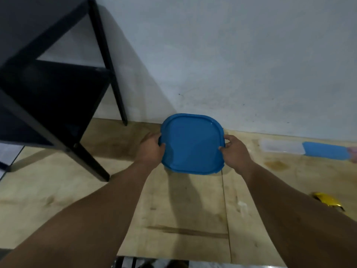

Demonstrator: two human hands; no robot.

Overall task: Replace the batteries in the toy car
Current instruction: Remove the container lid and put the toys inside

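A square container with a blue lid (191,144) is held above the wooden floor near the wall. My left hand (151,149) grips its left edge and my right hand (234,151) grips its right edge, fingers curled over the rim. The container's body is hidden under the lid. A shiny gold toy car (328,201) lies on the floor at the right, partly behind my right forearm.
A black shelf table (58,84) stands at the left, its legs on the floor. Another clear container with a blue lid (305,149) lies by the wall at the right. Plywood sheets (183,219) cover the floor below my arms.
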